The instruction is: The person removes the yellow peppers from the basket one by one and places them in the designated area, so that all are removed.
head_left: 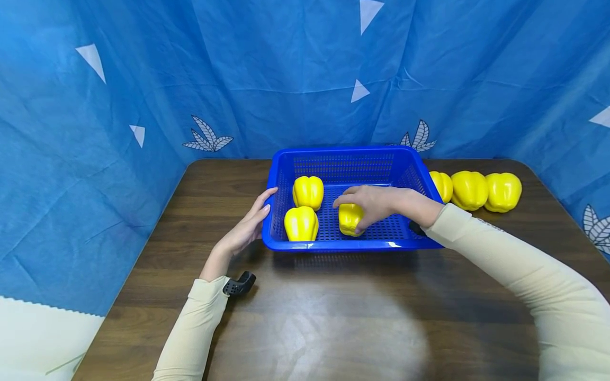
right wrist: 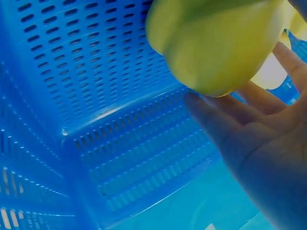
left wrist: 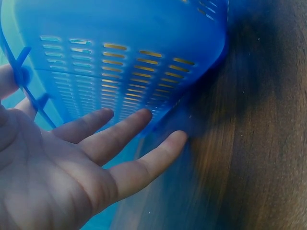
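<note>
A blue plastic basket [head_left: 355, 246] with slotted walls stands on the table. At its left rim, my left hand [head_left: 245, 230] holds the edge with thumb and index finger over it. The other three fingers of the left hand [left wrist: 96, 163] stretch along the outer wall in the left wrist view. Inside the basket, my right hand [head_left: 374, 203] grips a yellow bell pepper [head_left: 350, 219] from above. That bell pepper [right wrist: 216, 48] lies against the fingers in the right wrist view. Two more yellow bell peppers, a rear one [head_left: 308, 192] and a front one [head_left: 301, 224], sit at the basket's left.
Right of the basket, three yellow bell peppers [head_left: 469, 190] line up on the brown wooden table [head_left: 305, 317]; the nearest is partly covered by the basket's rim. A blue patterned cloth [head_left: 305, 74] hangs behind the table and along its sides.
</note>
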Motion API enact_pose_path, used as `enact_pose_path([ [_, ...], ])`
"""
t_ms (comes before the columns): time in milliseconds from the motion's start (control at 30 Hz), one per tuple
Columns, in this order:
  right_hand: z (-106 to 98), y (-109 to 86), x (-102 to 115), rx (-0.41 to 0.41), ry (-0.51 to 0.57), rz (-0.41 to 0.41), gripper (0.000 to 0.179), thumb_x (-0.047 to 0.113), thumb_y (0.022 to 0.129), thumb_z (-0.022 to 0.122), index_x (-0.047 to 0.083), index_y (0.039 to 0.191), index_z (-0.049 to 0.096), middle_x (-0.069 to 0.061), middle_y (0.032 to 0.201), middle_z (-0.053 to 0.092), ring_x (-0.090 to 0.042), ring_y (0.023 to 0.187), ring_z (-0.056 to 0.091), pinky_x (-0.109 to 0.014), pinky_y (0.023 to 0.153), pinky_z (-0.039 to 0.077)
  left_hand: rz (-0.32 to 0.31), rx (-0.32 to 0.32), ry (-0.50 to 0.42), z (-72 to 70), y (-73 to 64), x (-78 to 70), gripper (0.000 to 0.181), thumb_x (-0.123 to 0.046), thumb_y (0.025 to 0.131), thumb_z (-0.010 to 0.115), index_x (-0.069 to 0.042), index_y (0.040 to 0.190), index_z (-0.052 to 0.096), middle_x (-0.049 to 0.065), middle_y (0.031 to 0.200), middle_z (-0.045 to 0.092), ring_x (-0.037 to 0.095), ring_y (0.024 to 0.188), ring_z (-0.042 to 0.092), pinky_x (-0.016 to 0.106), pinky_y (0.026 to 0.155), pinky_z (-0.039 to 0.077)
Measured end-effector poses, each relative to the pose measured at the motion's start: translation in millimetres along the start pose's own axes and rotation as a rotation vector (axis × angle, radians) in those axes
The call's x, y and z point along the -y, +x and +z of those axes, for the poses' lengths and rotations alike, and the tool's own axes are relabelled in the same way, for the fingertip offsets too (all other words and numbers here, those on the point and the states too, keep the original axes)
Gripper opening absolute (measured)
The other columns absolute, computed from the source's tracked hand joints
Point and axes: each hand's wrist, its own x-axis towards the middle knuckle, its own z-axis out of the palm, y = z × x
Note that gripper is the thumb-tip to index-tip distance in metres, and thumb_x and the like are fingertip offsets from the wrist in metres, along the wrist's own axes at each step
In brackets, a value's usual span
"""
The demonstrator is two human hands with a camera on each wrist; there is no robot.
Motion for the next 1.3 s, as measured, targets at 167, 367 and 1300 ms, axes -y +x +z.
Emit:
enact_pose_path([
  [167,-2,-2.9,-8,0.005,0.03,0.031,0.079,0.025,0.076,0.077,0.025,0.144,0.036,-0.009,0.151,0.036,-0.035,0.134,0.039,-0.055,0.105,0.04,0.001,-0.001,0.007,-0.6,0.3,0.0,0.05,-0.043,0.1,0.025,-0.042,0.146,0.007,0.003,0.158,0.002,0.045,0.137,0.031,0.06,0.095,0.045],
  [367,-1,-4.2,-13,0.001,0.013,0.064,0.073,0.027,0.076,0.077,0.02,0.14,0.043,-0.018,0.149,0.034,-0.038,0.13,0.039,-0.056,0.102,0.042,0.001,-0.001,0.002,-0.7,0.3,1.1,0.049,-0.043,0.1,0.025,-0.042,0.146,0.008,0.003,0.158,0.003,0.045,0.136,0.032,0.06,0.094,0.046],
  [1300,-7,-17.5,-22,-0.074,-0.017,-0.02,0.07,0.015,0.074,0.078,0.026,0.137,0.049,-0.018,0.144,0.04,-0.038,0.127,0.042,-0.053,0.098,0.047,0.001,0.006,-0.031,0.1,0.8,-0.1,0.048,-0.041,0.101,0.024,-0.042,0.146,0.007,0.006,0.158,0.006,0.045,0.135,0.034,0.059,0.094,0.047],
])
